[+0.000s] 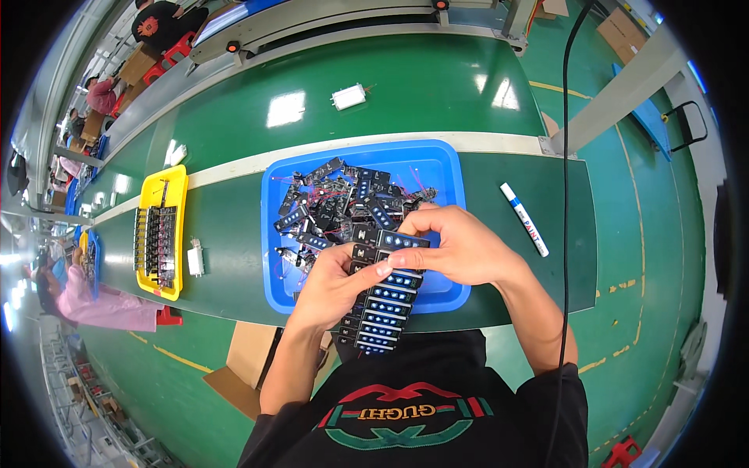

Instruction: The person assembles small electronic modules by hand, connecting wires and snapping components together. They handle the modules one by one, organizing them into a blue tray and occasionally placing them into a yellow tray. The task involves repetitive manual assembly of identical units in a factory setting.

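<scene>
Both hands grip a column of small black circuit boards [382, 316] with lit-looking white-blue marks, laid edge to edge over the near side of a blue tray [271, 234]. My left hand [331, 285] holds the column's left side, thumb across its front. On the right, my right hand [460, 249] pinches the upper boards, its thumb on the front and close to the left thumb. The fingers behind the boards are partly hidden. Inside the tray, beyond my hands, lies a jumbled heap of similar loose boards [335, 199] with thin red wires.
A yellow tray [181, 195] with a row of boards stands to the left, near a small white device [195, 257]. A white-and-blue marker [524, 220] lies at right. A black cable [565, 156] hangs down the right side. Another white device [349, 97] sits farther back. Co-workers sit far left.
</scene>
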A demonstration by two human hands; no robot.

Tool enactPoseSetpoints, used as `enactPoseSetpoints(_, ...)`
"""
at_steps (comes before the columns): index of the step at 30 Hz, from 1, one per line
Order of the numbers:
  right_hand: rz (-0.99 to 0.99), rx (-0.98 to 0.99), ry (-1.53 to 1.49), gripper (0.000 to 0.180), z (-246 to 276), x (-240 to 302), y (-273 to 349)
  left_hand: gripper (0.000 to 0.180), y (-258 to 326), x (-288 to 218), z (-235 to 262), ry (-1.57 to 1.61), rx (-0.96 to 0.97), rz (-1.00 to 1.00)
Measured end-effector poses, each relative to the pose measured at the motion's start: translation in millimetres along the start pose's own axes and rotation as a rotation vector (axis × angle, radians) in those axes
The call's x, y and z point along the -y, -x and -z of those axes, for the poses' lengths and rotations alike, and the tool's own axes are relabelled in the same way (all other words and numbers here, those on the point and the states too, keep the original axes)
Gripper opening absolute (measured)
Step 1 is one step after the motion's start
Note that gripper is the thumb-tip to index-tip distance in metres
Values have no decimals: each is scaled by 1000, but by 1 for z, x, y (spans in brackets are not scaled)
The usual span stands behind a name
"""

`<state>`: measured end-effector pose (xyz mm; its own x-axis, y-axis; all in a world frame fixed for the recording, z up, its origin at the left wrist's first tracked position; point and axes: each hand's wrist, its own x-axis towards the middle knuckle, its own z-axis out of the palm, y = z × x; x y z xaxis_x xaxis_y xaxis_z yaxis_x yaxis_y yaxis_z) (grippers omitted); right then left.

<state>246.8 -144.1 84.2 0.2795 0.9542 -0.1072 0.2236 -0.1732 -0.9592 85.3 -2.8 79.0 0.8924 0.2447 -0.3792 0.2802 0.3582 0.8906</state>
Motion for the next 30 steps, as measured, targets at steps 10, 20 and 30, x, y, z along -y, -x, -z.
enactPoseSetpoints(10,-4,7,30,25,5,4,-1,15,3,13,-8,-48,31,-85)
enactPoseSetpoints(20,-168,-34,-144,31,6,-7,-16,21,-4,9,-8,61,2,37)
enactPoseSetpoints(30,242,-158,412,18,-7,0,-1,22,-3,6,9,-36,28,14)
